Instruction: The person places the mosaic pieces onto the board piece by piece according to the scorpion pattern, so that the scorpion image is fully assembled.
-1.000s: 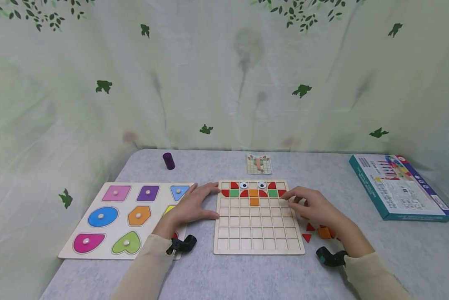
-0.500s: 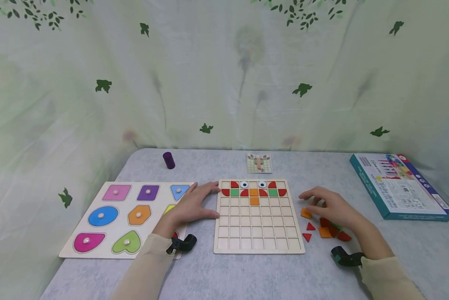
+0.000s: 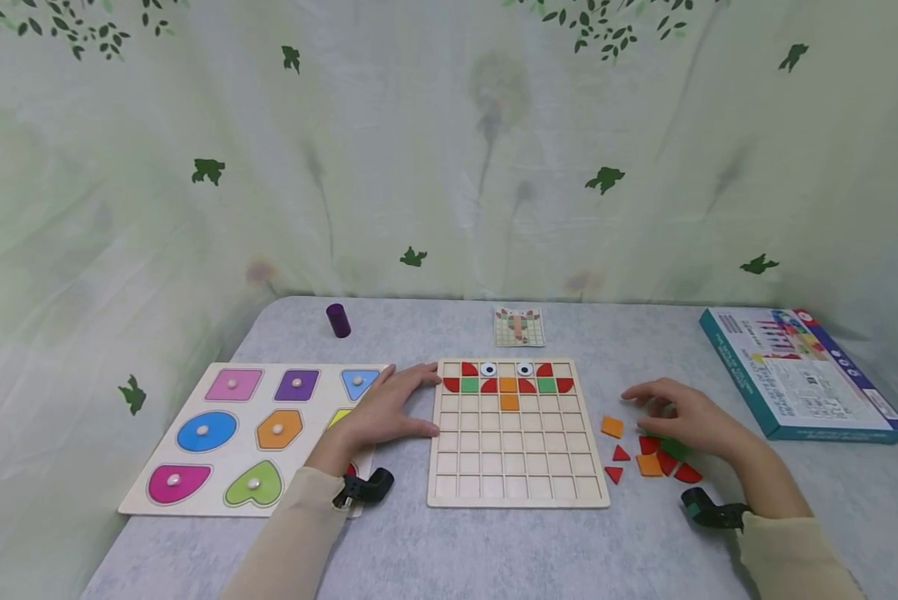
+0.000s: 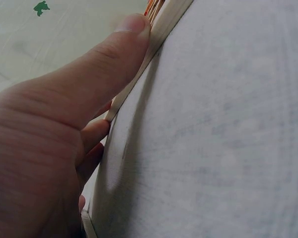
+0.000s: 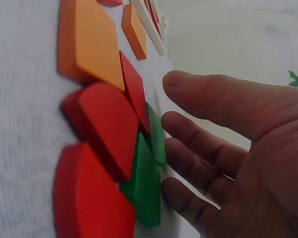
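Note:
A wooden grid board [image 3: 520, 454] lies in the middle of the table, its upper rows partly filled with red, green and orange pieces and two eye pieces. My left hand [image 3: 381, 414] touches the board's left edge with thumb and fingertips; the left wrist view shows the thumb [image 4: 114, 57] along that edge. Right of the board, my right hand [image 3: 681, 412] hovers over loose pieces, fingers loosely bent and holding nothing. Beneath it lie green pieces [image 5: 148, 183], red pieces [image 5: 107, 126] and an orange square [image 5: 92, 42]. Another orange square [image 3: 611, 427] and two red triangles [image 3: 614, 475] lie nearer the board.
A knob puzzle board [image 3: 212, 492] with coloured shapes lies at the left, partly under the left forearm. Behind the grid board is a small pattern card [image 3: 519, 327]. A dark purple cylinder [image 3: 338, 321] stands at the back left, and a flat box [image 3: 801, 375] lies at the right.
My right hand has moved off the board's upper right edge, rightward over the loose pieces, uncovering an orange square. The left hand has stayed at the board's left edge.

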Demonstrator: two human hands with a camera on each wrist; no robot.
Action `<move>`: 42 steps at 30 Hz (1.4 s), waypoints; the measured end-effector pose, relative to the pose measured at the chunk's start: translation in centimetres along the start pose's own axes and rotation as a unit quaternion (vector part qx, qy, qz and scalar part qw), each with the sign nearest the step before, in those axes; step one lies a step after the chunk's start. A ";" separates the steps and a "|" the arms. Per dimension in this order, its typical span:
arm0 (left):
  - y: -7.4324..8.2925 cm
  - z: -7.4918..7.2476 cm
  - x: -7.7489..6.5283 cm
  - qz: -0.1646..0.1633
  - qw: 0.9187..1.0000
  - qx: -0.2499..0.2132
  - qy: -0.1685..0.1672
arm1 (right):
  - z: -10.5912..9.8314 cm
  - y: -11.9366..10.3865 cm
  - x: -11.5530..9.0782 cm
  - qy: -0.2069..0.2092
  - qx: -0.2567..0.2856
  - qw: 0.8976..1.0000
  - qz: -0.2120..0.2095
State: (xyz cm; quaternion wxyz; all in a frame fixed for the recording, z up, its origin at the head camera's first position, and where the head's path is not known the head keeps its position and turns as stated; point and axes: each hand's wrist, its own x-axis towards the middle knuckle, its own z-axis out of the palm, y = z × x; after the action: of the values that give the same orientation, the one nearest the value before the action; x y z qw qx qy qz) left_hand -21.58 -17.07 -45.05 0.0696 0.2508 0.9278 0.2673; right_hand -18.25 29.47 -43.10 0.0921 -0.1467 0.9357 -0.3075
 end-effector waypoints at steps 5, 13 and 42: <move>-0.1 0.1 -0.1 -0.002 1.000 0.004 0.000 | -0.5 0.7 -0.3 -0.016 -0.010 1.000 0.010; -0.2 0.0 -0.1 0.006 1.000 0.005 0.004 | -1.4 1.8 -1.2 -0.052 -0.004 0.998 0.027; -0.1 0.0 -0.1 0.015 1.000 0.005 0.008 | -0.2 1.3 -0.3 -0.022 -0.005 1.000 0.017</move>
State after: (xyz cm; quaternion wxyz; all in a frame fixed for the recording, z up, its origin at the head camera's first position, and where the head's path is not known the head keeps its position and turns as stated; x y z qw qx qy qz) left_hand -21.57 -17.19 -45.05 0.0574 0.2630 0.9257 0.2658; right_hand -18.31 30.68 -43.70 0.1172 -0.1380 0.9372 -0.2981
